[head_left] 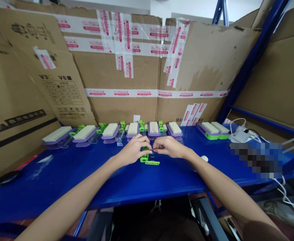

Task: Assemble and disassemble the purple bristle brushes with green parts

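Left hand (pixel 138 149) and right hand (pixel 169 147) are held facing, fingers curled, though whether anything is pinched cannot be told at this blur, while the green part (pixel 144 158) is partly covered by the left fingertips, its visible length directed from them toward the body.

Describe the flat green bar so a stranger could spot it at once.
On the blue table, find where the left hand and right hand nearly meet. Just nearer the viewer lies the flat green bar, beside a chunkier green part. Slimmer than that part, it also lies nearer the table's front edge than the green pieces among the brushes.
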Action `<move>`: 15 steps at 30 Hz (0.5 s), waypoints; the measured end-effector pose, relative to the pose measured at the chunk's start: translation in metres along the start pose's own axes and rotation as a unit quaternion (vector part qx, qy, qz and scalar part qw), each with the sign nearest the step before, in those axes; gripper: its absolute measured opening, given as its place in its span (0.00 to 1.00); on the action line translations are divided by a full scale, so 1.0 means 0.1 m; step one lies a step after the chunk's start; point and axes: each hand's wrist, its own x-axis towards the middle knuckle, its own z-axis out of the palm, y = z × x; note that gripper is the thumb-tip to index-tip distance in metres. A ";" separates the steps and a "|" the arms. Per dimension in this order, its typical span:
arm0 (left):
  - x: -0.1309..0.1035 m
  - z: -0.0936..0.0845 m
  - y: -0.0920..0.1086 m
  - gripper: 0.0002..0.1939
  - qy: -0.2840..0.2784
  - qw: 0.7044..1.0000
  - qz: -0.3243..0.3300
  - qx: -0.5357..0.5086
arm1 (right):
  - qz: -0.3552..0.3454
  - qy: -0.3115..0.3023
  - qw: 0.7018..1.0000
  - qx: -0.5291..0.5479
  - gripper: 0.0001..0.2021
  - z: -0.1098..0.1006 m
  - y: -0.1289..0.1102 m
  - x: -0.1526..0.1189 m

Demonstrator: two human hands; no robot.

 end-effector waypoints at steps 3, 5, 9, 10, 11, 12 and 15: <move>-0.01 0.00 -0.01 0.13 -0.001 1.000 -0.006 -0.004 | 0.015 0.000 1.000 0.013 0.04 -0.01 0.02 0.00; -0.01 0.00 0.00 0.14 -0.003 1.000 -0.012 -0.007 | 0.026 -0.006 0.999 0.018 0.05 -0.02 0.02 0.00; -0.02 0.01 0.00 0.14 -0.009 1.000 -0.015 -0.010 | 0.042 -0.023 0.999 0.020 0.06 -0.04 0.03 0.00; -0.02 0.01 0.00 0.14 -0.011 1.000 -0.014 -0.009 | 0.047 -0.026 0.998 0.023 0.06 -0.04 0.03 0.00; -0.02 0.01 0.00 0.14 -0.013 1.000 -0.012 -0.009 | 0.051 -0.027 0.998 0.026 0.06 -0.04 0.03 0.00; -0.03 0.01 0.00 0.14 -0.015 1.000 -0.010 -0.008 | 0.054 -0.029 0.998 0.028 0.07 -0.04 0.03 0.00; -0.04 0.01 -0.02 0.15 -0.020 1.000 -0.002 -0.004 | 0.062 -0.034 0.997 0.022 0.08 -0.04 0.04 -0.01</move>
